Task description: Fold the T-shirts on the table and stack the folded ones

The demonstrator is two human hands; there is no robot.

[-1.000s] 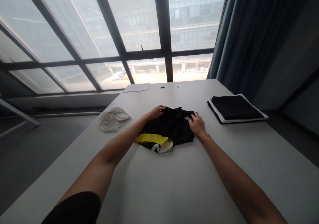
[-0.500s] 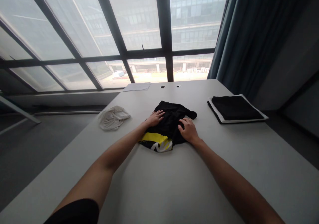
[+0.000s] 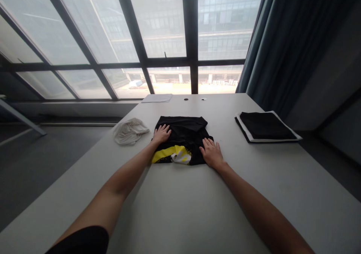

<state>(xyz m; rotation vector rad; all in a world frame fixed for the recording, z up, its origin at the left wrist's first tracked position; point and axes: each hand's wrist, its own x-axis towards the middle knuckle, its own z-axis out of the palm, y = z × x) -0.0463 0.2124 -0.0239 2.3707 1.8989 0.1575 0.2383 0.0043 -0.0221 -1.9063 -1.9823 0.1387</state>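
Observation:
A black garment (image 3: 183, 128) with a yellow and white print along its near left edge lies on the white table (image 3: 180, 205). It is roughly rectangular, with some wrinkles; its exact kind cannot be made out. Flat on its left side rests my left hand (image 3: 161, 134), fingers spread. My right hand (image 3: 211, 152) lies on the garment's right edge, its fingers stretched out. Left of the garment sits a crumpled whitish cloth (image 3: 130, 131), touched by neither hand.
On the right of the table is a flat stack of folded black and white cloths (image 3: 266, 126). Papers (image 3: 157, 98) lie at the far left edge, near two cable holes. A dark curtain (image 3: 270, 50) hangs at the right beside the large window (image 3: 166, 20).
The garment has gone from an uneven, bunched outline to a wider, straighter one. My left hand has shifted left with its edge. My right hand's curled fingers have straightened out.

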